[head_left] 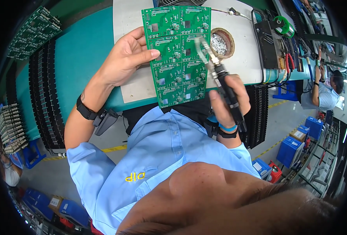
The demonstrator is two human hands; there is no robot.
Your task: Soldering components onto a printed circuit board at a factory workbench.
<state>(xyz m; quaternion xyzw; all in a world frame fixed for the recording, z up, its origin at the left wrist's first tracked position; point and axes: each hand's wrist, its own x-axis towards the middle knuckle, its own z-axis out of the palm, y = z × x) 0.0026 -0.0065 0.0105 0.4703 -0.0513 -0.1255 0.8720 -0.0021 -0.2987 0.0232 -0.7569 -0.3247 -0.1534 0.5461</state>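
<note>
My left hand (123, 56) grips the left edge of a green circuit board panel (169, 74), its thumb lying on the top face. The panel is held up over the near edge of the work table and carries several repeated sections with small parts. In my right hand (239, 96) is a black-handled hand tool (222, 74) with two long metal jaws, somewhat smeared by motion; it looks like pneumatic nippers. Its jaws lie over the panel's right side; whether they touch the board I cannot tell. Just right of the panel, a round brown tub (231, 41) holds small silvery bits.
A green wire spool (286, 27) and red-handled pliers (289, 62) lie at the table's right. Black slatted rails (44, 94) run along the left. Circuit boards (34, 33) stand upper left, with more stacked boards (11, 129) below. Another person (325, 94) works far right.
</note>
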